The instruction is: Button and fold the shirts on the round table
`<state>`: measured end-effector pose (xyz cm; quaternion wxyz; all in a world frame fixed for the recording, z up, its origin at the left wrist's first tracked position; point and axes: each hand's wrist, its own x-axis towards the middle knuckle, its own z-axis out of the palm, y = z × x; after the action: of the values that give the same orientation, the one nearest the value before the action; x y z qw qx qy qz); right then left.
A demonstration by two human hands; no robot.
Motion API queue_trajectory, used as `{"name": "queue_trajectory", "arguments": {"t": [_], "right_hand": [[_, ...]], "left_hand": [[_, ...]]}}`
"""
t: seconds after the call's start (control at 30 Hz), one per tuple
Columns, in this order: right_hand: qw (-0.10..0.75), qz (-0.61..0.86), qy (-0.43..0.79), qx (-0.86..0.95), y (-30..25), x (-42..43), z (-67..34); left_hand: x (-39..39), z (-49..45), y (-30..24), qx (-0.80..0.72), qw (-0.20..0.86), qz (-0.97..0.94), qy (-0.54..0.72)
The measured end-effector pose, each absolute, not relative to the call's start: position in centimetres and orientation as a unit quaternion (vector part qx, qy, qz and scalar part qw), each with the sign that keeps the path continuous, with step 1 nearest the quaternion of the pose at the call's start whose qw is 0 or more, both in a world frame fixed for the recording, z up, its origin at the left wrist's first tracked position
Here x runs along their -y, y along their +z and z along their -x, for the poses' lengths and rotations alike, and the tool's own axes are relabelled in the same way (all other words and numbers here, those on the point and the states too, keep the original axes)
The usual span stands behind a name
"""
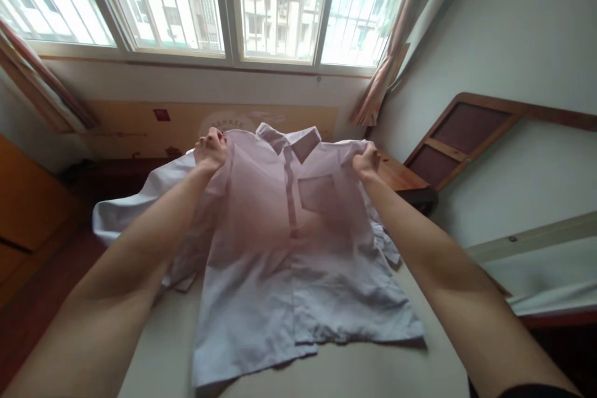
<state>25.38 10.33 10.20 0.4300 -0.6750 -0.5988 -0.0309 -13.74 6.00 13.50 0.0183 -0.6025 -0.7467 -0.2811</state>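
Observation:
A pale collared shirt (pixel 261 211) with a chest pocket is stretched between my two hands. My left hand (pixel 212 148) is closed on the shoulder at the left, and my right hand (pixel 366 159) grips the other shoulder. The collar stands up between them, at the far end. The upper part is raised and light comes through the cloth, while the lower hem lies on a white table (pixel 354 373). One sleeve billows out to the left behind my left forearm; the other hangs partly hidden behind my right arm.
Beyond the table is a barred window (pixel 280 6) with a curtain (pixel 380 87) at its right. A wooden piece of furniture (pixel 401 171) stands behind my right arm, near a framed wooden panel (pixel 461 130) against the wall. An orange-brown cabinet (pixel 32 211) is at the left.

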Motion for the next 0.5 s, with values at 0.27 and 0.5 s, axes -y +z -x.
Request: {"name": "queue_trajectory", "arguments": {"t": [0.27, 0.5], "right_hand": [[0.24, 0.485, 0.038, 0.84, 1.9, 1.0, -17.1], [0.109, 0.357, 0.095, 0.923, -1.6, 10.3, -16.4]], "left_hand": [[3.6, 7.5, 6.0, 0.589, 0.069, 0.787, -0.173], [12.5, 4.9, -1.6, 0.469, -0.047, 0.88, -0.055]]}}
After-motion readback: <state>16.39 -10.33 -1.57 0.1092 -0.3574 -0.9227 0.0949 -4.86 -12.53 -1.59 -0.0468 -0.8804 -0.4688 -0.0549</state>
